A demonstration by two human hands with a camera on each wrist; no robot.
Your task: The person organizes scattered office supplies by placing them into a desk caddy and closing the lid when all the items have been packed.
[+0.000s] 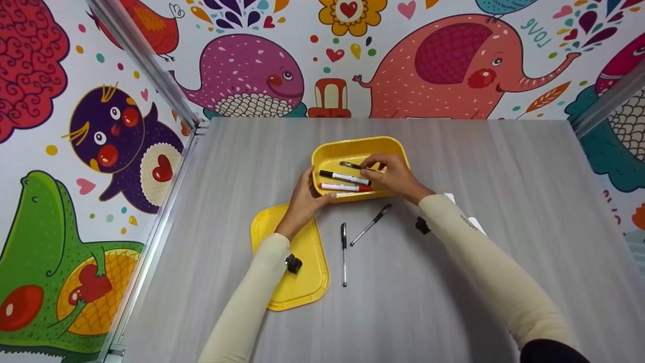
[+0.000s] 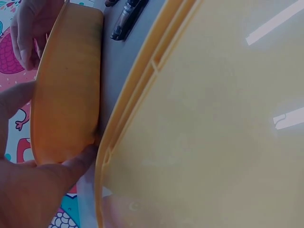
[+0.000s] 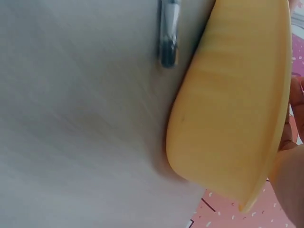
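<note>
A yellow plastic box point(image 1: 359, 143) stands on the table, its top uncovered. My left hand point(image 1: 304, 200) grips the box's near left corner; in the left wrist view, thumb and fingers spread around the box wall point(image 2: 69, 85). Over the box's right part, my right hand point(image 1: 395, 176) pinches a black-capped pen point(image 1: 350, 165), whose far end the fingers hide. Below that pen, a black-capped marker point(image 1: 345, 177) and a red-capped marker point(image 1: 342, 187) lie inside the box. Another white item shows partly at the near wall.
The yellow lid point(image 1: 310, 262) lies flat under my left forearm. Two clear pens with black caps, one straight point(image 1: 344, 257) and one slanted point(image 1: 370, 225), lie in front of the box. White objects point(image 1: 477, 225) are partly hidden behind my right forearm. Printed walls point(image 1: 332, 65) border the table.
</note>
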